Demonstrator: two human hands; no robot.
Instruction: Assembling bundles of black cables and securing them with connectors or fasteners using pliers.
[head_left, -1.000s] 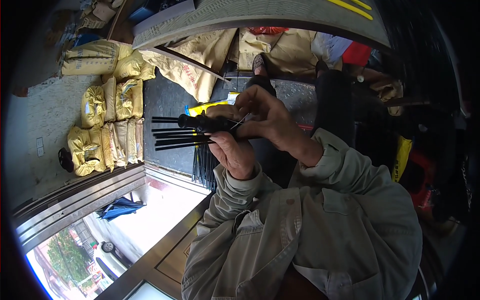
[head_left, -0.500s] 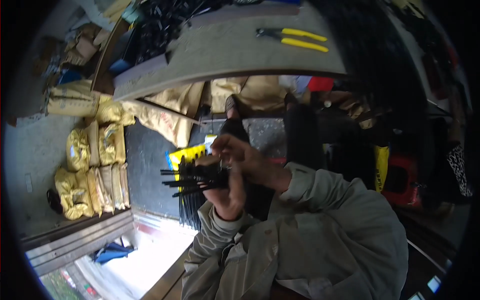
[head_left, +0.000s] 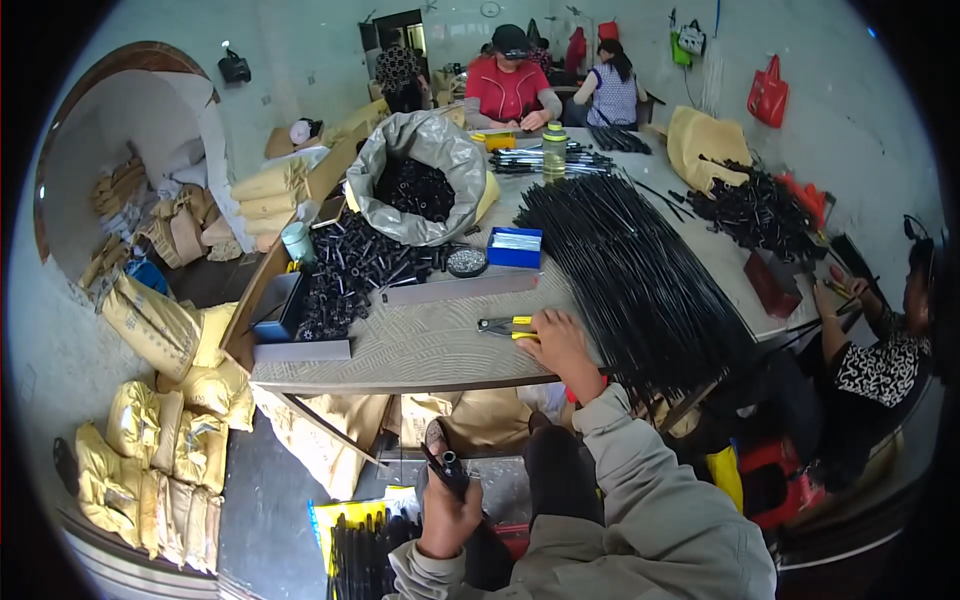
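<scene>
On the table's near side my right hand [head_left: 563,345] is closed round the yellow handles of a pair of pliers [head_left: 494,325], whose metal jaws point left. Low over my lap, my left hand [head_left: 448,518] grips a black tubular part [head_left: 451,468] with a round, open end turned upward; a thin black piece sticks out beside it. Just left of that hand, a bundle of black rods [head_left: 360,555] rests by a yellow bag [head_left: 340,515]. How far the held part runs down inside my fist is hidden.
Many long black rods [head_left: 640,270] cover the table's right half. A grey sack of black parts [head_left: 350,195], loose black tubes [head_left: 350,265], a blue box [head_left: 515,262] and a green bottle [head_left: 554,150] stand farther back. Co-workers sit across [head_left: 512,95] and at right [head_left: 880,350].
The view has tilted up, showing the room. My right hand has left my left hand and reached forward onto the pliers. My left hand stays low with a black part.
</scene>
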